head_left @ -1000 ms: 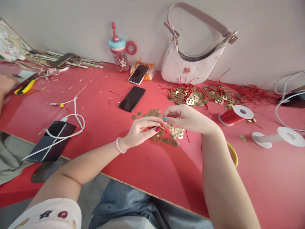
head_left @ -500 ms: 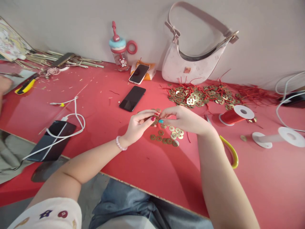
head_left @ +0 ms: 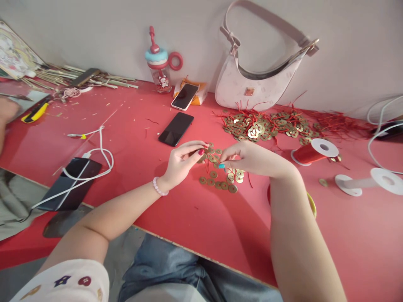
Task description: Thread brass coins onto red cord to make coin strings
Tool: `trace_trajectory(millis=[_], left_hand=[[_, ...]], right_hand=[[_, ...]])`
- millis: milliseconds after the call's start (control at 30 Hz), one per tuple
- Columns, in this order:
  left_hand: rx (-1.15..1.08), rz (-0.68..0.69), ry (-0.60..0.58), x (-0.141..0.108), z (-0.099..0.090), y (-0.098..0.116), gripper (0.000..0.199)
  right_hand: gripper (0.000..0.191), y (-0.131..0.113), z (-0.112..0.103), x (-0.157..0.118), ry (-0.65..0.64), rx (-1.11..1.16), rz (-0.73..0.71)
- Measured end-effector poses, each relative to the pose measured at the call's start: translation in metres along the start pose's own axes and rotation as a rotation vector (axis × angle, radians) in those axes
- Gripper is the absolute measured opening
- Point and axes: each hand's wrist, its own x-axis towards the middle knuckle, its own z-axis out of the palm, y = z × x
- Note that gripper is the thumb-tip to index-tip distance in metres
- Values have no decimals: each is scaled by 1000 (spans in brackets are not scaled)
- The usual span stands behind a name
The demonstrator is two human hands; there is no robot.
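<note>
My left hand (head_left: 182, 162), wearing a pink bead bracelet, pinches brass coins (head_left: 202, 158) with square holes between thumb and fingertips. A red cord (head_left: 207, 166) hangs from these coins. To the right, my right hand (head_left: 256, 159) has its thumb and fingertips closed on the cord, a short way from the coins; the exact grip is small in view. Loose brass coins (head_left: 211, 182) lie on the red table (head_left: 201, 222) under and in front of both hands.
Behind my hands are a heap of corded coins (head_left: 261, 128), a black phone (head_left: 176, 129) and a white handbag (head_left: 252, 90). At right stand a red cord spool (head_left: 310, 153) and a white spool (head_left: 362, 182). Another person's hand (head_left: 8, 110) shows at far left.
My right hand has moved right, away from my left hand, opening a gap with cord between them. My left hand stays nearly in place with the coins.
</note>
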Motion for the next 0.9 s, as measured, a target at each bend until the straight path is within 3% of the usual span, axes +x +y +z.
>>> trace_trajectory(millis=[267, 400, 567, 900], left_hand=[[19, -41, -74, -2, -1, 4, 14], [-9, -34, -130, -1, 0, 3, 13], [-29, 13, -160, -1, 1, 2, 13], [-99, -9, -102, -3, 1, -1, 12]], right_hand=[[19, 5, 2, 0, -75, -84, 47], [20, 1, 2, 0, 15, -99, 45], [30, -13, 3, 1, 183, 57, -79], [23, -18, 4, 0, 253, 147, -69]])
